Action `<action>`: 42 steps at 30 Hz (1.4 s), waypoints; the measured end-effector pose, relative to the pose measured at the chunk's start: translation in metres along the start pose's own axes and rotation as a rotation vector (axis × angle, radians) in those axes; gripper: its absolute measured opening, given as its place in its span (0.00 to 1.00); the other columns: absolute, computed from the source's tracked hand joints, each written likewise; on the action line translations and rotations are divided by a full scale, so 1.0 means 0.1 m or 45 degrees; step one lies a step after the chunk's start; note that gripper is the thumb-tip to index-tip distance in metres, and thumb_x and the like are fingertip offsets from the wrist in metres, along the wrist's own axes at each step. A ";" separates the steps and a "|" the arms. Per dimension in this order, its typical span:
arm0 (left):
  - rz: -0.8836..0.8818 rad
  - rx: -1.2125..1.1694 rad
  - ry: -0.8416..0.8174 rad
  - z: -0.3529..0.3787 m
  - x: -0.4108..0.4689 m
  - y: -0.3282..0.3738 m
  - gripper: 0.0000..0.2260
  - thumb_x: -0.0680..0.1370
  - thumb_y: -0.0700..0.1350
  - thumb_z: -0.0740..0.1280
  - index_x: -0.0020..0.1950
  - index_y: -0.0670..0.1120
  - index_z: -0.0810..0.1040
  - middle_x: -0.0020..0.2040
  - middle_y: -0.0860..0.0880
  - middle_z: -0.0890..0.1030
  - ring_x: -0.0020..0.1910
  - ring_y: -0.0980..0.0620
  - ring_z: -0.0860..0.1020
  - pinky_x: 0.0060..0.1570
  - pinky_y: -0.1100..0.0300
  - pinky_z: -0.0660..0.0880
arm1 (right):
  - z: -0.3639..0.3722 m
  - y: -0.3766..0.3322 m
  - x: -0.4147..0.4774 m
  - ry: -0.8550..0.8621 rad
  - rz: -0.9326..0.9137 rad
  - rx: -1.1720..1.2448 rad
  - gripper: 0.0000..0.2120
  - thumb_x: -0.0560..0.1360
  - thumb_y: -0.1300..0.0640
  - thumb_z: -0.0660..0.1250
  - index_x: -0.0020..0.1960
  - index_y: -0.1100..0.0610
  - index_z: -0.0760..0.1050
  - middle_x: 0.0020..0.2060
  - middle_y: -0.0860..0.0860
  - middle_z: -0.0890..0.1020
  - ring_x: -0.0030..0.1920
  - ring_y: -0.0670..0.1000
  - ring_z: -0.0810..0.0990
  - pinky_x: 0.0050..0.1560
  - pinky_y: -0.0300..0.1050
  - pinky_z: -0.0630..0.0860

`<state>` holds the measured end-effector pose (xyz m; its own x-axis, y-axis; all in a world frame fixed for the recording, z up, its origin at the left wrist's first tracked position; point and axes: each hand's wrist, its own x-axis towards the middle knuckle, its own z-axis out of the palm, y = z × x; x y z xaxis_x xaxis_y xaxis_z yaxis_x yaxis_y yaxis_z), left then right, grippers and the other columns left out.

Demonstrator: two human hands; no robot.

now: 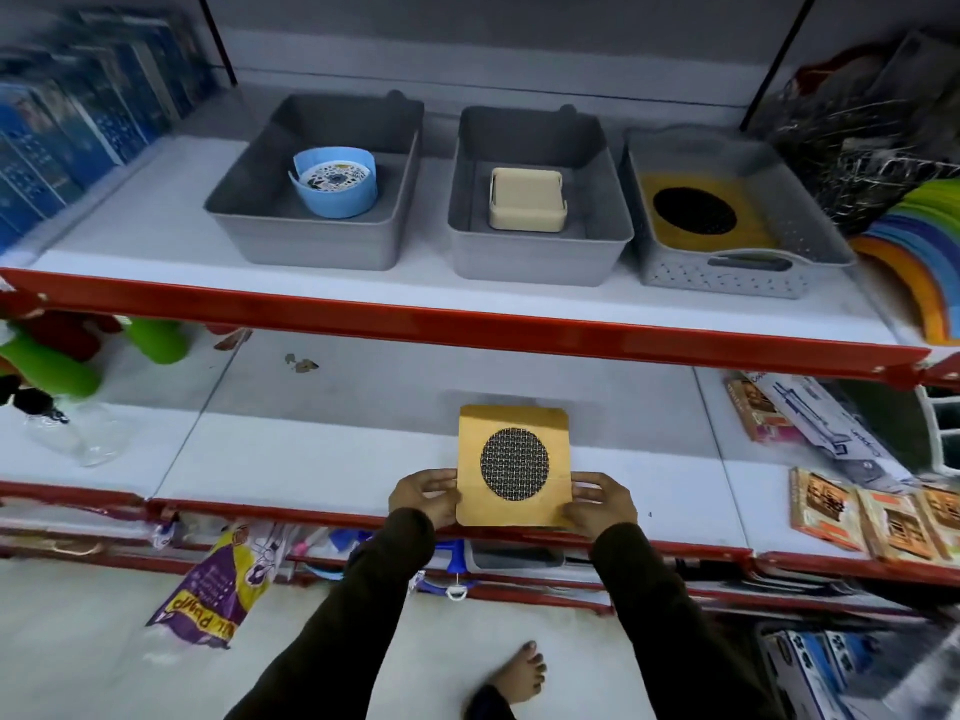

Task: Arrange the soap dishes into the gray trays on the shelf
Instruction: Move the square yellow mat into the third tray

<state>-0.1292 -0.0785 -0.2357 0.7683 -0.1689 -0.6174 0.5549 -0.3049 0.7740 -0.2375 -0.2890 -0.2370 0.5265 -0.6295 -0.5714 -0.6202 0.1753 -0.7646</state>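
a: hands?
b: both arms in dark sleeves reach forward from the bottom of the frame. left hand (pixel 423 496) pinches the lower left edge of a wooden soap dish (pixel 514 465), thumb on top and fingers under. right hand (pixel 602 498) pinches the lower right edge the same way.

a: dish position relative to the hands?
b: held between them, face up and roughly level, its round black mesh centre showing. it sits over the front of the lower shelf (pixel 311 449); cannot tell if its far edge touches the shelf.

a: trays?
b: three gray trays in a row on the upper shelf (pixel 156 252). left tray (pixel 311 241) holds a round blue soap dish (pixel 334 181). middle tray (pixel 540 252) holds a cream square soap dish (pixel 527 206). right tray (pixel 727 272), perforated with a handle slot, holds a second wooden mesh dish (pixel 698 210).

a: surroundings?
b: white shelves with red front edges. blue boxes (pixel 78 122) at upper left, colourful curved items (pixel 919 252) at right, packaged goods (pixel 878 517) on the lower shelf at right, green toy (pixel 62 366) at left. a bare foot (pixel 519 672) on the pale floor below.
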 end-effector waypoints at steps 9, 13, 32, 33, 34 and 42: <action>0.327 -0.203 -0.033 -0.37 -0.94 0.05 0.12 0.74 0.29 0.69 0.45 0.47 0.80 0.44 0.47 0.80 0.39 0.48 0.81 0.37 0.60 0.83 | -0.22 -0.11 -1.11 -0.091 -0.261 0.413 0.20 0.66 0.80 0.66 0.48 0.58 0.77 0.41 0.56 0.81 0.38 0.53 0.80 0.29 0.41 0.80; 0.501 -0.212 -0.088 -0.53 -1.29 0.40 0.12 0.74 0.31 0.70 0.46 0.49 0.81 0.47 0.47 0.82 0.43 0.46 0.81 0.50 0.51 0.82 | -0.38 -0.43 -1.49 -0.125 -0.397 0.509 0.21 0.66 0.79 0.67 0.50 0.58 0.78 0.44 0.56 0.81 0.37 0.54 0.81 0.35 0.44 0.81; 0.984 -0.160 -0.150 -0.15 -1.88 2.05 0.15 0.74 0.31 0.70 0.59 0.40 0.81 0.54 0.41 0.83 0.45 0.45 0.82 0.40 0.61 0.83 | -1.39 -1.77 -1.68 -0.178 -0.848 0.557 0.23 0.68 0.75 0.70 0.60 0.61 0.78 0.49 0.58 0.83 0.37 0.50 0.85 0.33 0.40 0.82; 0.996 -0.110 -0.139 -0.06 -1.88 2.21 0.16 0.73 0.31 0.71 0.60 0.40 0.81 0.55 0.41 0.84 0.46 0.45 0.82 0.44 0.58 0.83 | -1.50 -1.88 -1.63 -0.181 -0.868 0.558 0.22 0.68 0.75 0.70 0.61 0.61 0.77 0.49 0.56 0.83 0.36 0.48 0.85 0.32 0.38 0.81; 1.014 -0.067 -0.138 0.05 -1.87 2.37 0.17 0.72 0.31 0.72 0.61 0.41 0.80 0.55 0.42 0.84 0.48 0.45 0.82 0.48 0.54 0.83 | -1.62 -1.98 -1.59 -0.177 -0.877 0.570 0.22 0.69 0.75 0.69 0.60 0.61 0.77 0.49 0.56 0.83 0.36 0.46 0.85 0.32 0.37 0.81; 0.880 0.447 0.017 1.23 -1.48 3.45 0.29 0.71 0.39 0.73 0.71 0.44 0.69 0.64 0.43 0.78 0.62 0.42 0.78 0.65 0.49 0.76 | -2.41 -2.81 -0.80 -0.007 -0.717 0.479 0.15 0.71 0.79 0.63 0.56 0.70 0.74 0.35 0.61 0.86 0.24 0.45 0.83 0.29 0.37 0.82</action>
<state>-0.0908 -0.2738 0.1052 0.9082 -0.4184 -0.0072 -0.1838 -0.4142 0.8914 -0.2456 -0.4707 0.0958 0.7138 -0.6981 -0.0562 -0.0065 0.0737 -0.9973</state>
